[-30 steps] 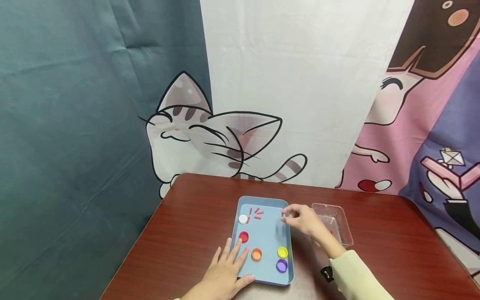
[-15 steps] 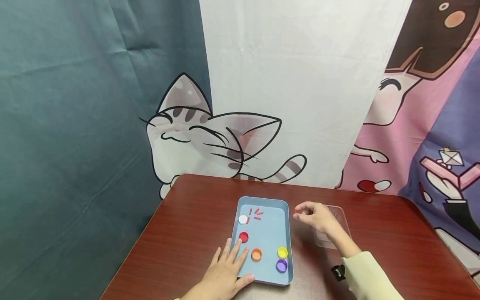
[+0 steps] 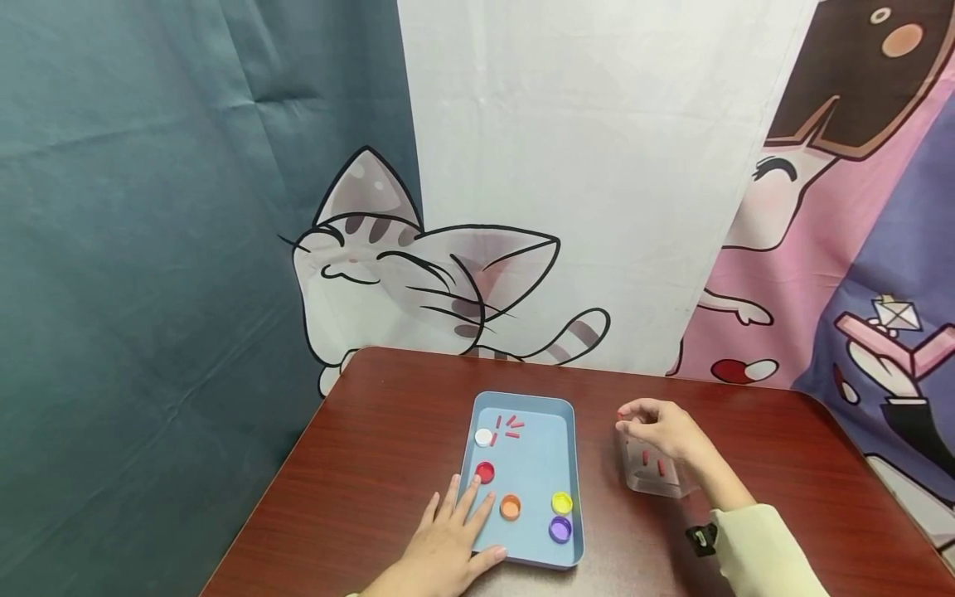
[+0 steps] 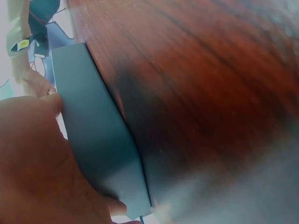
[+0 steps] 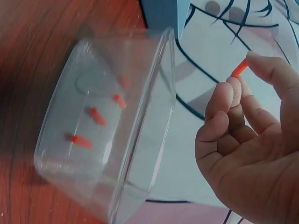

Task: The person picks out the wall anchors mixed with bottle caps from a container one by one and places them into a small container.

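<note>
My right hand [image 3: 664,429] pinches a small red stick [image 5: 239,68] between thumb and fingertip, held above the clear plastic box [image 5: 67,114]. Several similar red sticks [image 5: 97,116] lie on the bottom of that box. Spread fingers of my left hand [image 3: 446,543] rest over the front left edge of the light blue tray [image 3: 533,464]; the left wrist view has this hand against the tray's side wall [image 4: 96,107]. More red sticks [image 3: 512,434] lie in the tray's far left part, beside a white round cap [image 3: 483,437].
Also in the tray are small round caps: red [image 3: 485,473], orange [image 3: 511,507], yellow [image 3: 562,502] and purple [image 3: 560,529]. Everything stands on a dark red-brown wooden table [image 3: 358,464]. Cartoon-printed curtains [image 3: 597,166] hang behind it.
My right hand has moved right, from over the tray's right edge to above the clear box, carrying the red stick. My left hand has stayed in place.
</note>
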Available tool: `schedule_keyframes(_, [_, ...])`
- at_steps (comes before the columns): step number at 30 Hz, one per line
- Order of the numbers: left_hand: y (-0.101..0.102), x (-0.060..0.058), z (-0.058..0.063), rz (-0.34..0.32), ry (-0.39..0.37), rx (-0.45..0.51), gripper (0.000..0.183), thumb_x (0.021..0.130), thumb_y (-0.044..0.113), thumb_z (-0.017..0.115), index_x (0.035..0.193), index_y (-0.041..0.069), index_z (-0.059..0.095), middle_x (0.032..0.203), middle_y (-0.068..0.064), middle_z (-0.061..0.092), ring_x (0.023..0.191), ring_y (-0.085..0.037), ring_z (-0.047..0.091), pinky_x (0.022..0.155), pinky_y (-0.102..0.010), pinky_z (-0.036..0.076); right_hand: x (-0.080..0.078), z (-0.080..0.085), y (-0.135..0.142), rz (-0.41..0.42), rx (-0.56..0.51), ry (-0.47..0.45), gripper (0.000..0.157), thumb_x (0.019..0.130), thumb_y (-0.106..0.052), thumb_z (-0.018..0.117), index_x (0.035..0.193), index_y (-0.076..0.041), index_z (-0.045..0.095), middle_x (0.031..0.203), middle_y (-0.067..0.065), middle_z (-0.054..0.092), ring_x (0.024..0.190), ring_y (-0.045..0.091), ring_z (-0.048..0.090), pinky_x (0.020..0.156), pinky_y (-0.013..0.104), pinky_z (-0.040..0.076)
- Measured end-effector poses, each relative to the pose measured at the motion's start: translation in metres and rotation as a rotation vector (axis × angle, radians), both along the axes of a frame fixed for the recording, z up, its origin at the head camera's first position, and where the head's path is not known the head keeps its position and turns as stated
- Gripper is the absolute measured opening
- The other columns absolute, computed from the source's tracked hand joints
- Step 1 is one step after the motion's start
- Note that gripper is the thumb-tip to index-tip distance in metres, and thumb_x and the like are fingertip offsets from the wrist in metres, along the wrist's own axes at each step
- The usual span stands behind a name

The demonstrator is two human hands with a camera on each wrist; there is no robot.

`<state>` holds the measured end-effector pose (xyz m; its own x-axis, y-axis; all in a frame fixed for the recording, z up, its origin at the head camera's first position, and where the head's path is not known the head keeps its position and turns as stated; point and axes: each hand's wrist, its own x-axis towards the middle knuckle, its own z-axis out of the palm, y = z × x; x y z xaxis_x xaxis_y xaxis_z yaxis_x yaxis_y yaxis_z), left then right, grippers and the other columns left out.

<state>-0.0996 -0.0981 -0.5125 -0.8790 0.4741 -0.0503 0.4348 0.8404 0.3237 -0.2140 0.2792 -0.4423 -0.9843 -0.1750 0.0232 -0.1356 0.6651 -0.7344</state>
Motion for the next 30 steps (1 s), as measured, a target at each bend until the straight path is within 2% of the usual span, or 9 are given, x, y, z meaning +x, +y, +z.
schedule_keyframes(5, [0.000,0.000,0.000,-0.001,-0.004,0.003,0.077,0.098,0.067,0.044,0.158,0.018,0.038,0.168,-0.010,0.022,0.153,-0.042,0.015,0.116,-0.067,0.021,-0.002,-0.002,0.012,-0.009,-0.031,-0.024,0.032,0.091,-0.021,0.076,0.114,0.000,0.070,0.085,0.004,0.066,0.075,0.011,0.056,0.063,0.024,0.049])
schedule_keyframes(11, [0.001,0.000,0.002,-0.005,-0.012,0.004,0.077,0.098,0.067,0.044,0.158,0.018,0.038,0.168,-0.010,0.022,0.154,-0.043,0.014,0.116,-0.067,0.021,-0.004,-0.006,0.025,-0.013,-0.012,-0.012,0.032,0.091,-0.020,0.076,0.113,0.002,0.069,0.082,0.002,0.063,0.073,0.009,0.053,0.060,0.024,0.047])
schedule_keyframes(17, [0.000,0.000,0.002,-0.012,-0.012,0.006,0.077,0.098,0.066,0.045,0.157,0.016,0.039,0.168,-0.011,0.023,0.153,-0.044,0.015,0.115,-0.068,0.021,-0.006,-0.009,0.036,-0.026,0.006,0.003,0.032,0.090,-0.019,0.077,0.112,0.003,0.070,0.081,0.001,0.067,0.071,0.008,0.057,0.063,0.024,0.048])
schedule_keyframes(30, [0.000,-0.001,0.001,-0.004,-0.016,-0.003,0.078,0.098,0.067,0.044,0.158,0.018,0.037,0.169,-0.010,0.021,0.154,-0.042,0.014,0.116,-0.067,0.021,-0.010,-0.017,0.048,-0.007,-0.056,-0.040,0.036,0.091,-0.014,0.075,0.115,0.010,0.066,0.080,0.010,0.067,0.066,0.012,0.064,0.063,0.028,0.054])
